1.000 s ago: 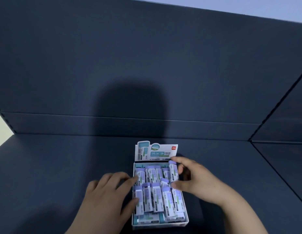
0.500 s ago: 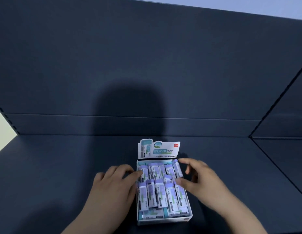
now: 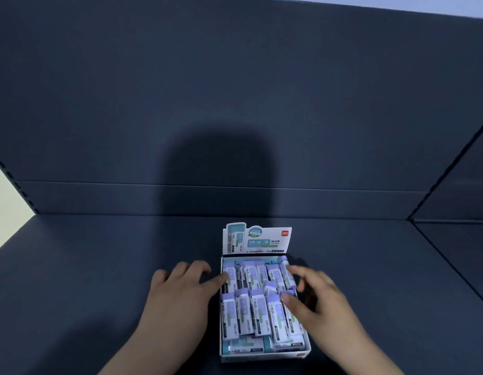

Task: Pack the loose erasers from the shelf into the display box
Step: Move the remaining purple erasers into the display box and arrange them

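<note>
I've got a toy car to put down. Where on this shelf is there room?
The shelf is bare left of the left hand, out to its edge, and right of the right hand, toward the side panel. A strip lies between the display box and the back wall. The box itself is crammed with erasers, both hands touching it.

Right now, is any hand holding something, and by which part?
The right hand seems to pinch the back-right eraser in the box, finger near its far end, thumb at its near end. The left hand holds nothing.
</note>
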A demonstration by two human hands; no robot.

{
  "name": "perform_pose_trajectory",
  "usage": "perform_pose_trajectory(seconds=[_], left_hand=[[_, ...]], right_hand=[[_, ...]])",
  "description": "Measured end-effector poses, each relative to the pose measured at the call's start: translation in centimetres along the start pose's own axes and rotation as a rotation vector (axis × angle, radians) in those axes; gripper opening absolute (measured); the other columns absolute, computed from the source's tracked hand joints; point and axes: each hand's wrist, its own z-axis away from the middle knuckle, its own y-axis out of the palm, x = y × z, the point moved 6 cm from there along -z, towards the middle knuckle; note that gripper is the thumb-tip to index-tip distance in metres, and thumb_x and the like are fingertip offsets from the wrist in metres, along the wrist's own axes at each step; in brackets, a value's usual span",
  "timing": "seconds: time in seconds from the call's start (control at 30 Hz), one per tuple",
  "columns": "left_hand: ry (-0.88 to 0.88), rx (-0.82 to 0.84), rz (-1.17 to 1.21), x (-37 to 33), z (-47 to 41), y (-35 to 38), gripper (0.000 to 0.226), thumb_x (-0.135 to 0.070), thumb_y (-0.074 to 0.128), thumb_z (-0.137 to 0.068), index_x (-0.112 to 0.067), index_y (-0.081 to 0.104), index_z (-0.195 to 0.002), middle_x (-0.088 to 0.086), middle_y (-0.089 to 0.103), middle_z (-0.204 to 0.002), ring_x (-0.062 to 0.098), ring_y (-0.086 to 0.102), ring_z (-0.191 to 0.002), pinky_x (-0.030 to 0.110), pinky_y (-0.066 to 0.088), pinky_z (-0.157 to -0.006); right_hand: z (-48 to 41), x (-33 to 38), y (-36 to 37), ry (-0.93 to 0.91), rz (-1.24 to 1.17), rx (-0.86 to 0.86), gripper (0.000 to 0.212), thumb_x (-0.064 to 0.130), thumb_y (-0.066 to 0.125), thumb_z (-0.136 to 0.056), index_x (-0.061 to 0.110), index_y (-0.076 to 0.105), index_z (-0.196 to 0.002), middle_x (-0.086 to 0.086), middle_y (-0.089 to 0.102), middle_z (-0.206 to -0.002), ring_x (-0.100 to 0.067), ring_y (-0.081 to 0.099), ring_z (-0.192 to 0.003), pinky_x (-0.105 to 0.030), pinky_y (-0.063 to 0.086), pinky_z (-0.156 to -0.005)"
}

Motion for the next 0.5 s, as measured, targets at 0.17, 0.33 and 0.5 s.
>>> perform_pose_trajectory(seconds=[0.17, 0.33, 0.5], left_hand=[[0.023, 0.007, 0.011, -0.3, -0.1, 0.1, 0.062, -0.013, 0.031, -0.06, -0.036, 0.071, -0.101, -0.008, 0.063, -0.086, 0.016, 0.06, -0.067, 0.028, 0.032, -0.057], [0.042, 0.038, -0.009, -0.1, 0.0, 0.5, 0.067, -0.011, 0.028, -0.058, -0.041, 0.071, -0.099, -0.009, 0.062, -0.084, 0.016, 0.059, -0.065, 0.028, 0.028, -0.058], [0.021, 0.056, -0.015, 0.5, 0.1, 0.7, 0.068, -0.007, 0.037, -0.053, -0.042, 0.07, -0.101, -0.012, 0.062, -0.083, 0.013, 0.059, -0.064, 0.027, 0.028, -0.057]], right_hand=[[0.0, -0.1, 0.2, -0.012, -0.025, -0.015, 0.04, 0.029, 0.071, -0.081, 0.041, 0.052, -0.114, 0.008, 0.049, -0.087, -0.004, 0.047, -0.092, -0.008, 0.039, -0.073], [0.2, -0.2, 0.2, -0.006, -0.065, -0.022, 0.04, 0.029, 0.07, -0.081, 0.046, 0.049, -0.111, 0.008, 0.049, -0.088, -0.004, 0.048, -0.089, -0.008, 0.039, -0.074], [0.3, -0.5, 0.3, -0.006, -0.05, -0.017, 0.041, 0.032, 0.069, -0.082, 0.044, 0.049, -0.116, 0.01, 0.048, -0.088, -0.004, 0.047, -0.094, -0.007, 0.038, -0.076]])
